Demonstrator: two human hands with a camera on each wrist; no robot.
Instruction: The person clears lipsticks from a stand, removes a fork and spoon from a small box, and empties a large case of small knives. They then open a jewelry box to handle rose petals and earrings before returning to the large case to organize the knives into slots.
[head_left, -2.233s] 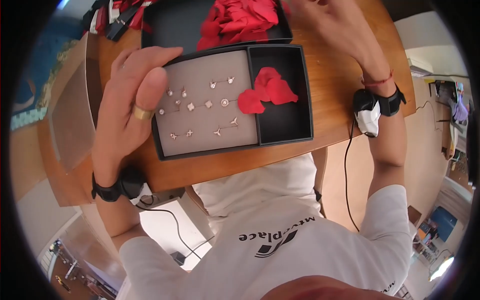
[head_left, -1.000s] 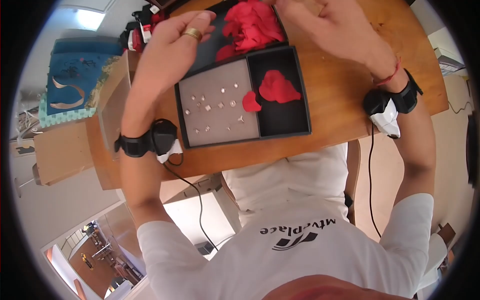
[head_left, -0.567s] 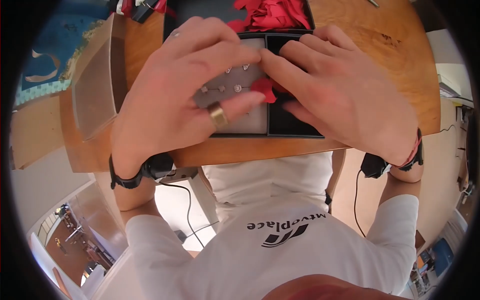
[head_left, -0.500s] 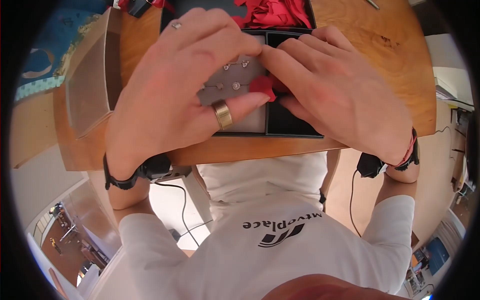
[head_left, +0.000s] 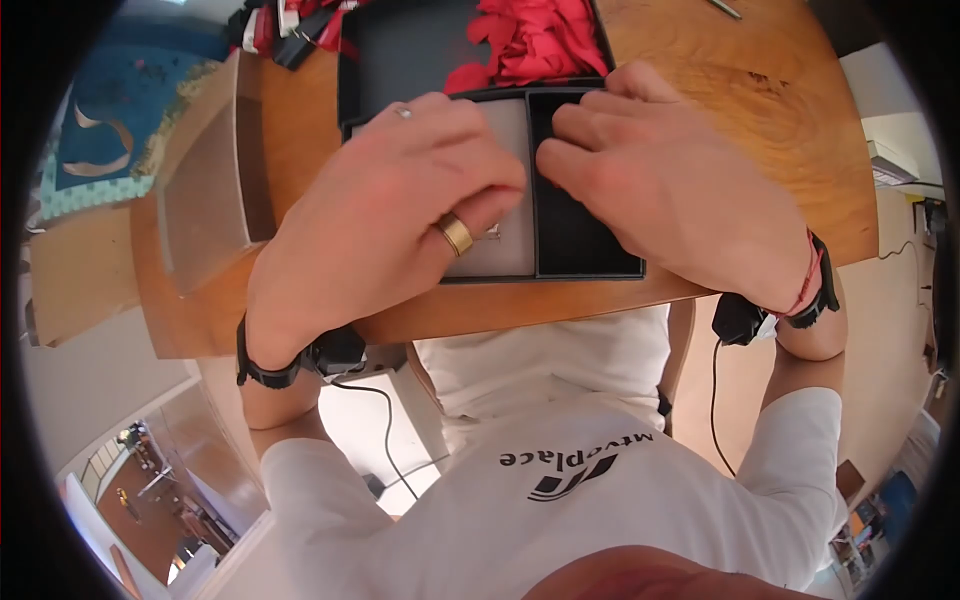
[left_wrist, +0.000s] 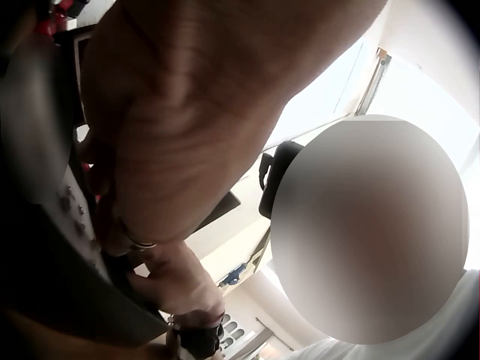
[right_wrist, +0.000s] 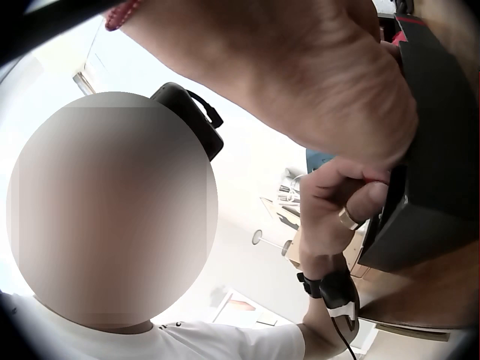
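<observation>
In the head view my left hand [head_left: 390, 210], with a gold ring on the thumb, lies over the earring side of a black gift box [head_left: 590, 276]. Its thumb and forefinger pinch together near the divider; the right wrist view shows a sliver of a red petal [right_wrist: 374, 179] between them. The grey earring pad [head_left: 514, 255] is mostly covered, with one earring [head_left: 492, 231] peeking out beside the thumb. My right hand [head_left: 660, 180] hovers with curled fingers over the black right compartment [head_left: 580, 245]. I cannot tell what its hidden fingertips hold.
A black box lid [head_left: 405, 50] lies behind, with a heap of red petals [head_left: 540, 40] on its right side. A translucent cover [head_left: 210, 180] stands left on the wooden table [head_left: 740, 130]. Cables [head_left: 714, 400] hang from both wrist cameras.
Both hands have come from behind the box to its middle. The left thumb and forefinger have closed together, and the right fingers have curled in. The petals at the divider no longer show in the head view.
</observation>
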